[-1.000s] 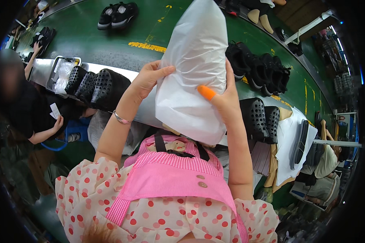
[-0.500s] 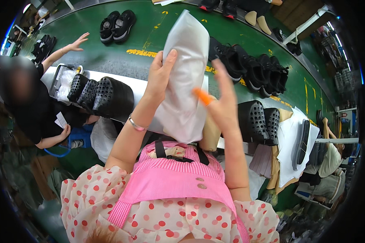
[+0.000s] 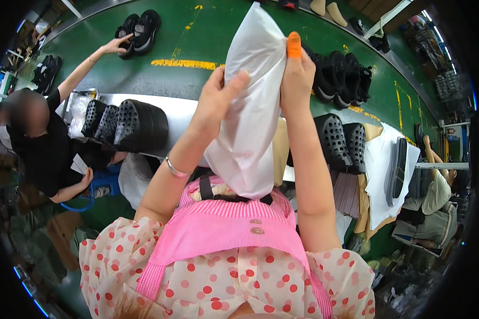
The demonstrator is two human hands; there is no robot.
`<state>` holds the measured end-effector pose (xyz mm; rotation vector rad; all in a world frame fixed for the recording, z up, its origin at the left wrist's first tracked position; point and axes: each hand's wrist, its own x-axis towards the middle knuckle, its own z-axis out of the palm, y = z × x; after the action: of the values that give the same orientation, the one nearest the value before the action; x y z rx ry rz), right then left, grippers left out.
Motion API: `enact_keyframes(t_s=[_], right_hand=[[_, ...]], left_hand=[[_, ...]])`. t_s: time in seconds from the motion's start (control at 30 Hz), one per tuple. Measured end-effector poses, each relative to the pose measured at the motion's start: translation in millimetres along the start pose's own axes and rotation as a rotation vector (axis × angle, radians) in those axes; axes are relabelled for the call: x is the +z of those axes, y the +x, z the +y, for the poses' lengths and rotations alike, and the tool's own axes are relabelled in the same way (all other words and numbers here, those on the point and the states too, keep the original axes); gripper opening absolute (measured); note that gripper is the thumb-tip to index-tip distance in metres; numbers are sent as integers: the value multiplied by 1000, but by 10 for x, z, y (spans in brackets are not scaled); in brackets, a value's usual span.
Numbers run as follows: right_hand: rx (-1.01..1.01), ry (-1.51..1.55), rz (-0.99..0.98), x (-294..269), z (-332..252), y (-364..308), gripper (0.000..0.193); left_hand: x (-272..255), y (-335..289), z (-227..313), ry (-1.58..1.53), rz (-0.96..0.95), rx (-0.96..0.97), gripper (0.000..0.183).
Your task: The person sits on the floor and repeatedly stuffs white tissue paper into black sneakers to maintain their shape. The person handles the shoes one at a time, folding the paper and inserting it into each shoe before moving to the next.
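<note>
Both hands, left hand [image 3: 215, 101] and right hand [image 3: 297, 74], close their fingers on an upright white bag [image 3: 253, 106]; its contents are hidden, and it covers the tabletop [image 3: 183, 114] behind.

White plastic bag [image 3: 250, 111], upright, held aloft

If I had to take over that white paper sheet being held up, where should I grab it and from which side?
Probably along its upper edges, one side each. The white tissue-like paper sheet hangs upright and limp, narrow at the top, loose at the bottom. The left hand pinches its left edge; the right hand, with an orange fingertip cover, holds the right edge near the top.
</note>
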<state>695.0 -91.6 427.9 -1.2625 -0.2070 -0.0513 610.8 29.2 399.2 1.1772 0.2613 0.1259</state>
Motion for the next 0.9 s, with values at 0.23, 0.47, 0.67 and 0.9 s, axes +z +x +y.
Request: enact_keyframes(t_s=[0.23,0.47,0.67,0.9], right_hand=[[-26,-149,64,-193,211,-49,43],[-368,-527,82,-364,289,44,20],[-560,-727,-86,-243,-22,-366,25],[74,-144,-168,-73,253,-384,32]], left_hand=[[-147,122,-35,-272,182,51,43],[-220,176,49,-389,108,10,46],[-241,199,-18,-242,285,170,39],[-67,80,-47,-196,244,232,44]])
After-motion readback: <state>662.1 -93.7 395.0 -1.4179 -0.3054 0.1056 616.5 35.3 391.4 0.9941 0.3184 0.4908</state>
